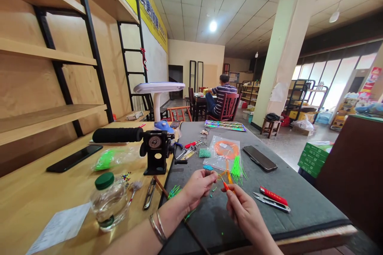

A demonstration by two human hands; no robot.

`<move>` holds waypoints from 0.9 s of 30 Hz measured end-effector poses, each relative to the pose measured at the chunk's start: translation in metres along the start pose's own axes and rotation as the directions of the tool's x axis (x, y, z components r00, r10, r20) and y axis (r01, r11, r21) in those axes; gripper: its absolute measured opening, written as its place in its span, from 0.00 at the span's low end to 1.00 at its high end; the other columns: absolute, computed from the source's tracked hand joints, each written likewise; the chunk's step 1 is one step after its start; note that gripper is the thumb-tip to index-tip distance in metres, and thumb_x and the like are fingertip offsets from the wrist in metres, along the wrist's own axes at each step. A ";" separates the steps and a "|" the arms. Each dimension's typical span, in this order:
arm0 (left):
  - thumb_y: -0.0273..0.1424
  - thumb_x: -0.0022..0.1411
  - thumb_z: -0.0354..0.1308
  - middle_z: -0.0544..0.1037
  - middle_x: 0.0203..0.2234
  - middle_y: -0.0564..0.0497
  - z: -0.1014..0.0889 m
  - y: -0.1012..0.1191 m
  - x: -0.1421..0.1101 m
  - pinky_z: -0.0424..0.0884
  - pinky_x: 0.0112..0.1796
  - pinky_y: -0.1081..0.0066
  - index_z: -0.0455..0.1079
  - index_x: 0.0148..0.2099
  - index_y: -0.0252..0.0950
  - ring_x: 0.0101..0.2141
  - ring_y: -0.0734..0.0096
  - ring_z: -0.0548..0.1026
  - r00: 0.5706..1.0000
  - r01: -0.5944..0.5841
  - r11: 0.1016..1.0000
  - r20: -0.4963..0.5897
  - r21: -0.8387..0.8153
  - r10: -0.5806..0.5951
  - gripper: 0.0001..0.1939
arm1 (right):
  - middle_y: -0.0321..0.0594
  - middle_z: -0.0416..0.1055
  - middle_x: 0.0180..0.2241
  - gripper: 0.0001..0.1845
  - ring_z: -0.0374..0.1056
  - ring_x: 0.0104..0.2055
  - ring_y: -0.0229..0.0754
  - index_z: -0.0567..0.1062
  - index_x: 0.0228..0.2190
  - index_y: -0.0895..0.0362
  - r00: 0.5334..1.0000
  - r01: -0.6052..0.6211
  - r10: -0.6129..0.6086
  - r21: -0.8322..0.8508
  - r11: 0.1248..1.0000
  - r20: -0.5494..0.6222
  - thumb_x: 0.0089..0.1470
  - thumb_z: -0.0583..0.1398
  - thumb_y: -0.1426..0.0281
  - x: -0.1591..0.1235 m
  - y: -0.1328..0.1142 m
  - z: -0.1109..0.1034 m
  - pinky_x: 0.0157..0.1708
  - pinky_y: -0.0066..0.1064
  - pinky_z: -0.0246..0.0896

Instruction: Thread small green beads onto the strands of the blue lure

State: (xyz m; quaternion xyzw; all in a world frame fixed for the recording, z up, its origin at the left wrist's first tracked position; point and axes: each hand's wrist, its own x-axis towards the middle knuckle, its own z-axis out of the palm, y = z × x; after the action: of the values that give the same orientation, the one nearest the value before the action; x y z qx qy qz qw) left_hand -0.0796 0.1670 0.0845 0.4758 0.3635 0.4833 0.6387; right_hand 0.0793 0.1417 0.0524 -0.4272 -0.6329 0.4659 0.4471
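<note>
Over the grey mat (254, 191), my left hand (197, 186) is closed in a pinch, with a thin yellowish strand showing at its fingertips. My right hand (243, 207) grips a slim orange-handled tool (225, 185) whose thin tip points at the left fingertips; its exact kind is too small to tell. Just beyond the hands lie bright green rubbery strands (237, 169) and an orange strip (229, 177). A clear bag (236, 145) with a coiled orange cord is behind them. More green strands (174, 192) lie left of my left wrist.
A black clamp-like device with a foam handle (154, 151) stands left of the hands. Nearer are a green-capped jar (109, 203) and snips (149, 193). Thread snips (272, 201) and a phone (259, 158) lie right. Farther off, a person (223, 95) sits at another table.
</note>
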 end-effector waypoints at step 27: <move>0.48 0.46 0.62 0.58 0.13 0.60 0.011 -0.008 -0.004 0.48 0.21 0.74 0.64 0.23 0.34 0.17 0.80 0.52 0.996 -0.093 0.969 0.020 0.230 0.091 0.21 | 0.30 0.60 0.17 0.19 0.57 0.19 0.37 0.70 0.47 0.57 0.967 0.193 -0.246 -0.435 0.880 -0.069 0.59 0.50 0.63 -0.001 0.004 -0.010 0.21 0.25 0.50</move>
State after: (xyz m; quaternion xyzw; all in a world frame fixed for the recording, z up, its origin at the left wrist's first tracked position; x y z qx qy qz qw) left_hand -0.0686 0.1599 0.0799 0.5654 0.3918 0.4645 0.5577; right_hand 0.0901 0.1439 0.0501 -0.4672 -0.7348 0.2363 0.4313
